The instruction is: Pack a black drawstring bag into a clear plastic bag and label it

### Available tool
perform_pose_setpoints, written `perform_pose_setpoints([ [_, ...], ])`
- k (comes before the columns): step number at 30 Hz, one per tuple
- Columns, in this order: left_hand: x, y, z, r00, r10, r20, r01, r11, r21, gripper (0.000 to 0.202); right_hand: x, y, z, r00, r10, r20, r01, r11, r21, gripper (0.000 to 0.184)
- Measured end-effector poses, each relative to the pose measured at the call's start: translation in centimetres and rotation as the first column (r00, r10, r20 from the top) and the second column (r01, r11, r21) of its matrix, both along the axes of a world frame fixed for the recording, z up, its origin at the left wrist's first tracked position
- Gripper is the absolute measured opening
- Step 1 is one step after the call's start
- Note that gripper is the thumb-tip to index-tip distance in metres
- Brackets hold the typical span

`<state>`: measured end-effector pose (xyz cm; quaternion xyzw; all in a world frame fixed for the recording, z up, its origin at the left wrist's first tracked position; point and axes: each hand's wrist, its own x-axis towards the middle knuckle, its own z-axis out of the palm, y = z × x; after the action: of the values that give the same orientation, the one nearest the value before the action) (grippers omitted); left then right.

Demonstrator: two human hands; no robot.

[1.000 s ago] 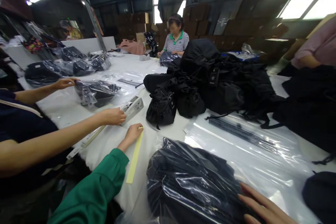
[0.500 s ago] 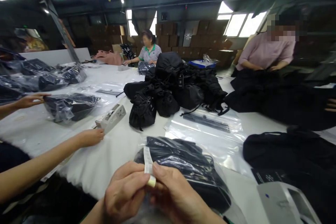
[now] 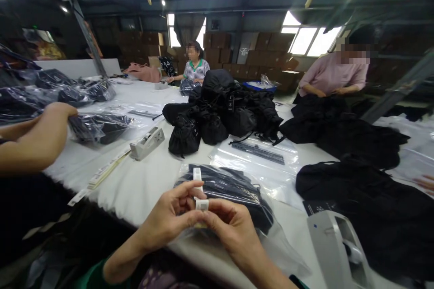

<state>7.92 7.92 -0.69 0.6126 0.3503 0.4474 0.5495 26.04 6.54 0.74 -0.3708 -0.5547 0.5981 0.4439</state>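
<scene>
Both my hands are over a clear plastic bag with a folded black item inside (image 3: 233, 189), which lies at the table's near edge. Between my fingertips is a white printed label strip (image 3: 202, 205), bent so that a short piece faces me. My left hand (image 3: 166, 216) pinches its left side, thumb below and index finger stretched across the top. My right hand (image 3: 233, 226) grips the right side between thumb and fingers. Beyond my left index finger stands another printed piece of label (image 3: 197, 174); whether it joins the held piece is hidden.
A grey tape dispenser (image 3: 339, 248) stands at near right beside black fabric bags (image 3: 366, 207). Black drawstring bags (image 3: 217, 113) are heaped mid-table, with flat clear bags (image 3: 254, 162) before them. Another dispenser (image 3: 147, 143), label strips (image 3: 106, 169) and a co-worker's arm (image 3: 37, 144) are at left.
My hands have spread slightly, and the label strip is now bent with a printed piece facing me. At left, a co-worker's arm has left the dispenser for a wrapped bag.
</scene>
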Motion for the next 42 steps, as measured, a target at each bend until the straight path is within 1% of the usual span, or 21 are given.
perform_pose_setpoints([
  [3,1.3,-0.1,-0.9,0.994,0.014,0.104,0.001,0.990,-0.141,0.049,0.3,-0.9,-0.8,0.981,-0.180,0.069,0.175,0.982,0.072,0.022],
  [7,1.9,-0.3,-1.7,0.997,0.058,0.049,-0.050,0.988,-0.143,0.031,0.7,-1.5,-2.0,0.933,-0.320,0.164,0.271,0.926,0.264,0.027],
  [9,2.0,-0.2,-1.8,0.995,0.077,0.058,-0.068,0.988,-0.141,0.031,0.9,-1.6,-2.9,0.911,-0.372,0.180,0.278,0.874,0.400,0.031],
  [11,2.2,-0.1,-1.7,0.996,0.064,0.063,-0.054,0.989,-0.140,0.030,1.1,-1.7,-3.8,0.888,-0.429,0.165,0.278,0.788,0.550,0.037],
  [12,2.3,-0.1,-1.6,0.997,0.045,0.055,-0.038,0.992,-0.120,0.028,1.2,-1.7,-4.2,0.879,-0.452,0.154,0.276,0.744,0.609,0.040],
  [13,2.3,-0.2,-1.5,0.999,0.031,0.038,-0.028,0.996,-0.085,0.024,1.3,-1.7,-4.5,0.876,-0.461,0.142,0.273,0.716,0.643,0.043],
  [14,2.4,-0.2,-1.3,1.000,0.027,0.011,-0.026,0.999,-0.038,0.021,1.3,-1.6,-4.7,0.881,-0.454,0.132,0.273,0.716,0.643,0.046],
  [15,2.4,-0.3,-1.2,0.999,0.039,-0.022,-0.039,0.999,0.015,0.018,1.4,-1.6,-4.7,0.895,-0.429,0.126,0.273,0.747,0.606,0.048],
  [17,2.4,-0.4,-1.0,0.992,0.088,-0.095,-0.075,0.989,0.126,0.014,1.5,-1.4,-4.5,0.931,-0.347,0.110,0.260,0.847,0.464,0.047],
  [18,2.5,-0.5,-0.9,0.985,0.111,-0.129,-0.087,0.980,0.176,0.013,1.6,-1.3,-4.2,0.945,-0.311,0.098,0.252,0.886,0.389,0.044],
  [20,2.5,-0.5,-0.9,0.972,0.139,-0.187,-0.087,0.961,0.262,0.013,1.6,-1.1,-3.6,0.956,-0.277,0.097,0.237,0.924,0.302,0.032],
  [23,2.7,-0.5,-1.3,0.951,0.183,-0.249,-0.078,0.922,0.380,0.016,1.8,-0.9,-2.8,0.950,-0.273,0.154,0.219,0.930,0.297,0.016],
  [25,3.0,-0.5,-1.8,0.940,0.212,-0.268,-0.071,0.889,0.453,0.019,1.9,-0.8,-2.5,0.955,-0.260,0.145,0.215,0.938,0.272,0.014],
  [28,3.2,-0.3,-2.5,0.932,0.239,-0.274,-0.057,0.841,0.539,0.020,1.9,-0.7,-2.3,0.978,-0.200,0.059,0.188,0.968,0.167,0.013],
  [30,3.3,-0.1,-2.8,0.924,0.273,-0.267,-0.060,0.794,0.605,0.020,1.9,-0.7,-2.0,0.988,-0.154,0.017,0.151,0.982,0.113,0.013],
  [32,3.2,0.2,-2.9,0.921,0.305,-0.242,-0.064,0.732,0.679,0.018,1.9,-0.7,-1.9,0.990,-0.138,-0.009,0.138,0.986,0.091,0.013],
  [34,3.2,0.5,-2.8,0.930,0.299,-0.214,-0.057,0.692,0.720,0.014,2.0,-0.6,-1.8,0.990,-0.140,-0.007,0.140,0.985,0.102,0.012],
  [36,3.2,0.5,-2.8,0.942,0.269,-0.200,-0.053,0.709,0.703,0.011,2.0,-0.5,-2.0,0.985,-0.171,0.030,0.165,0.974,0.153,0.013],
  [39,3.2,0.1,-2.9,0.941,0.271,-0.201,-0.110,0.809,0.578,0.014,2.1,-0.4,-2.4,0.964,-0.245,0.102,0.216,0.949,0.230,0.014],
  [40,3.1,0.0,-2.9,0.939,0.275,-0.208,-0.131,0.841,0.525,0.020,2.1,-0.4,-2.5,0.961,-0.253,0.108,0.225,0.949,0.222,0.012],
  [42,3.0,-0.3,-2.9,0.944,0.241,-0.224,-0.130,0.898,0.420,0.035,2.1,-0.3,-2.7,0.974,-0.215,0.078,0.202,0.968,0.145,0.010],
])
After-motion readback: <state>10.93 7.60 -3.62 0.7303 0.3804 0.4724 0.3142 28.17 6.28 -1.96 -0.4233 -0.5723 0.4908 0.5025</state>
